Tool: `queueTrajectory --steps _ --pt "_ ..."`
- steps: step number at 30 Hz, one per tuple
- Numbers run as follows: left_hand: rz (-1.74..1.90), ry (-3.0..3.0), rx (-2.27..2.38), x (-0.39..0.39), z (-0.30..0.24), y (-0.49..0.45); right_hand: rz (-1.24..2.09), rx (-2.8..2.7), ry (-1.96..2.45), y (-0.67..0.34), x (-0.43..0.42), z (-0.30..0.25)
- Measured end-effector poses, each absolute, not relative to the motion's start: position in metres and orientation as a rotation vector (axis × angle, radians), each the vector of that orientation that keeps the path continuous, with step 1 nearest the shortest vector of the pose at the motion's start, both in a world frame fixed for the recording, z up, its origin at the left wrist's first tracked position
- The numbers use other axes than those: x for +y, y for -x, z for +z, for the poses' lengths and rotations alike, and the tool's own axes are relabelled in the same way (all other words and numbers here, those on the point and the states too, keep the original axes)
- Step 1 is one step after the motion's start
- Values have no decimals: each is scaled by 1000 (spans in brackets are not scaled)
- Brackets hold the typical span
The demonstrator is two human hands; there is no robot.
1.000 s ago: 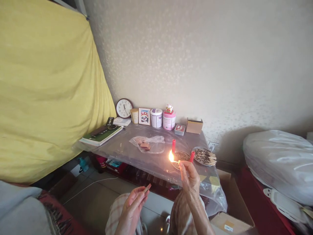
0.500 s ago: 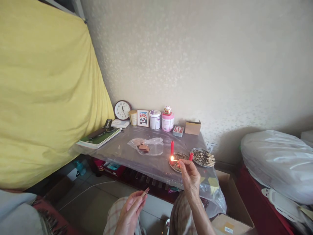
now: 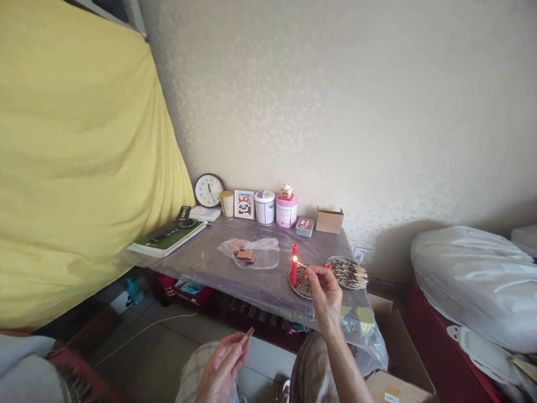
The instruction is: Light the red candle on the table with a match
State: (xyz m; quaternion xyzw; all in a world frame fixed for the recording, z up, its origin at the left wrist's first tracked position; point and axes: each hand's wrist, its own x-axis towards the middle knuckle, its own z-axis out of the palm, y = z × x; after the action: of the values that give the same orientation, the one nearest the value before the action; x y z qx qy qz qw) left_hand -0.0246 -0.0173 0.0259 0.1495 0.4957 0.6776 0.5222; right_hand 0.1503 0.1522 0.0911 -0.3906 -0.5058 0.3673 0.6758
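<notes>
Brown and flat, a small box is pinched between the thumb and fingers of the left hand, low down and short of the near edge of the tabletop. The two hands are well apart, each closed on its own object. Farther forward and to the right, the right hand reaches over that edge, thumb and forefinger gripping one end of a lit match. From the fingertips the match slants up and leftward to a red candle, which stands upright, long axis vertical, at the left side of a round plate. The flame shows against the candle's upper part, a little below its top; whether it touches the wax or hangs in front, I cannot tell. The candle lies left of and just beyond the right hand, clearly the nearer one; from the left hand it lies forward and rightward, well apart. Behind the right hand, only the top of a second red candle shows. Another plate, farther right, carries heaped matchsticks. Left of the upright candle, a clear plastic bag holds similar brown boxes. Beyond stand a white tin and a pink tin.
</notes>
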Motion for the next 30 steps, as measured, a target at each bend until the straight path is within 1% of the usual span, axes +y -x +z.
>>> queueTrajectory --steps 7,12,30 --pt "1602 -306 1130 -14 12 29 612 -1275 1015 -147 164 100" --pt "1617 -284 1135 -14 8 30 526 -1290 1065 -145 174 104" --pt "1606 -257 1141 -10 -3 33 395 -1333 1113 -139 197 102"
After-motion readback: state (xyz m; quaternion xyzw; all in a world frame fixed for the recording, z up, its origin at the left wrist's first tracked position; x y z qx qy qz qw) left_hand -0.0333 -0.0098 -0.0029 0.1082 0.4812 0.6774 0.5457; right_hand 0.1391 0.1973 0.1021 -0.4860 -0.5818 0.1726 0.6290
